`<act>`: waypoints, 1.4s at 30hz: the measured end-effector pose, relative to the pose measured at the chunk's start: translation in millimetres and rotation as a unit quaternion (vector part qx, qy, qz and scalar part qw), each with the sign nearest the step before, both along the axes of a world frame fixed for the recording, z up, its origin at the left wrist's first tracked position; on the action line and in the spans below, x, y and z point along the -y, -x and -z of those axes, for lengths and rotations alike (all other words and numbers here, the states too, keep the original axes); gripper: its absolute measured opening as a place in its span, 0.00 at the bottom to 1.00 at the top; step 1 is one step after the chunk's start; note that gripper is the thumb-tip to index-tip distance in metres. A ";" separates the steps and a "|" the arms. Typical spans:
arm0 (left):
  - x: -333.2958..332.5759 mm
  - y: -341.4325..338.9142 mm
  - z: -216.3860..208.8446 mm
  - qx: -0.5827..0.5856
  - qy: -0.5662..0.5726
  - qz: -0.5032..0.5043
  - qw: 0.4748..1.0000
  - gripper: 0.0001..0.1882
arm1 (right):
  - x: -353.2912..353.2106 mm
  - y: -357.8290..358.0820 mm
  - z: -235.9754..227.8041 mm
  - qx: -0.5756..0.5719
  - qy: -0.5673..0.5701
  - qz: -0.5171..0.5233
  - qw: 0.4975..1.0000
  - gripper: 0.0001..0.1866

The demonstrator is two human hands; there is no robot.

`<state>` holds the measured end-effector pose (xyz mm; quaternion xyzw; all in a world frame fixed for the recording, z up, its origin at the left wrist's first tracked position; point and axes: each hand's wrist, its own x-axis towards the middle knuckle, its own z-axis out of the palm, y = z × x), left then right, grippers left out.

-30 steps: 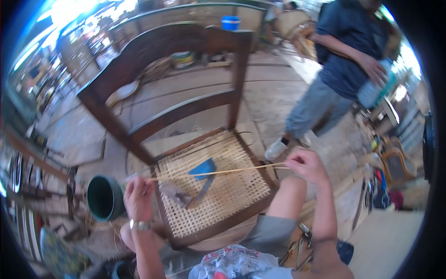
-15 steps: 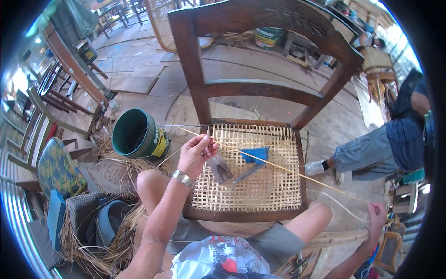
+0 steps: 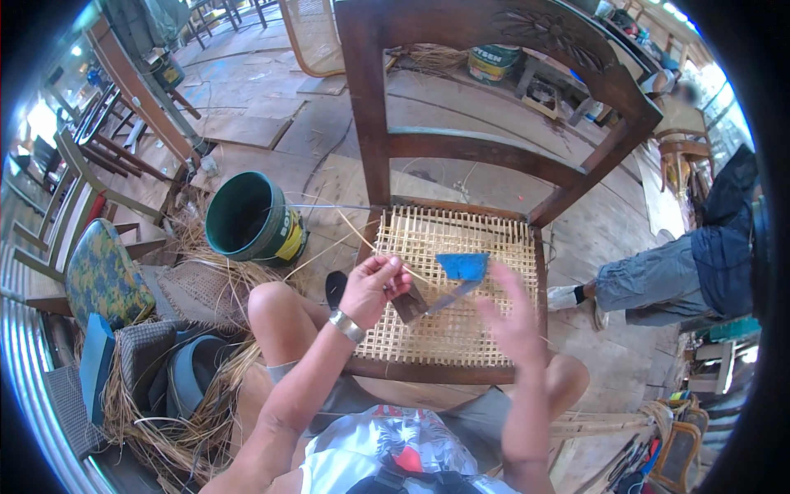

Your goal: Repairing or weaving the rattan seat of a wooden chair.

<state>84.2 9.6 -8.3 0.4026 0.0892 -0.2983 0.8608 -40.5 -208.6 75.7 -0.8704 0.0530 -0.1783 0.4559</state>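
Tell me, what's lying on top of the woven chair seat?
On the woven seat lie a blue-handled tool and a dark tool. The left hand pinches a cane strand above it. The blurred right hand covers part.

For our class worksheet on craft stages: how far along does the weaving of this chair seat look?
Done: the cane seat is woven across nearly the whole chair frame. In hand: the left hand pinches a cane strand; the right hand hovers open, blurred. Left: the loose strand end is unwoven; tools lie on the seat.
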 end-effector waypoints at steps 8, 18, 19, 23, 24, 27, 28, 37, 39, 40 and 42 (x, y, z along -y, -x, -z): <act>-34.3 -30.8 -2.7 0.067 -0.062 0.025 0.996 0.07 | -43.6 -11.1 48.4 -0.197 -0.106 -0.063 0.973 0.12; -167.2 -334.7 -191.3 0.495 -0.224 -0.086 0.835 0.11 | -67.7 42.1 75.5 -0.116 -0.171 0.016 0.978 0.06; -171.4 -345.2 -197.2 0.498 -0.242 -0.096 0.827 0.15 | -76.1 39.5 65.2 -0.115 -0.181 0.017 0.977 0.04; -166.2 -334.1 -172.5 0.325 -0.797 0.048 0.506 0.44 | -91.5 20.8 54.0 -0.065 -0.080 0.043 0.994 0.03; -164.2 -314.1 -140.6 0.403 -0.800 -0.044 0.442 0.44 | -91.5 17.4 55.1 -0.062 -0.080 0.042 0.994 0.03; -115.6 -179.5 -91.8 0.434 -0.643 -0.118 0.619 0.23 | -89.0 11.4 60.8 -0.054 -0.068 0.067 0.994 0.03; -123.4 -145.4 -57.5 0.422 -0.560 -0.121 0.702 0.19 | -93.8 7.0 57.2 -0.035 -0.071 0.052 0.995 0.03; -54.0 6.9 -14.5 -0.070 -0.054 0.064 0.994 0.15 | -98.4 -3.8 43.5 -0.098 -0.199 0.020 0.975 0.02; -48.0 0.2 -19.0 -0.030 0.027 0.066 0.997 0.11 | -97.9 -2.8 43.1 -0.111 -0.213 0.016 0.971 0.02; -47.8 -4.3 -15.9 -0.031 0.029 0.067 0.997 0.11 | -99.0 -2.6 44.1 -0.105 -0.211 0.026 0.972 0.02; -47.0 -18.7 -0.9 0.052 -0.015 0.064 0.996 0.09 | -97.9 0.3 47.4 -0.100 -0.206 0.037 0.973 0.02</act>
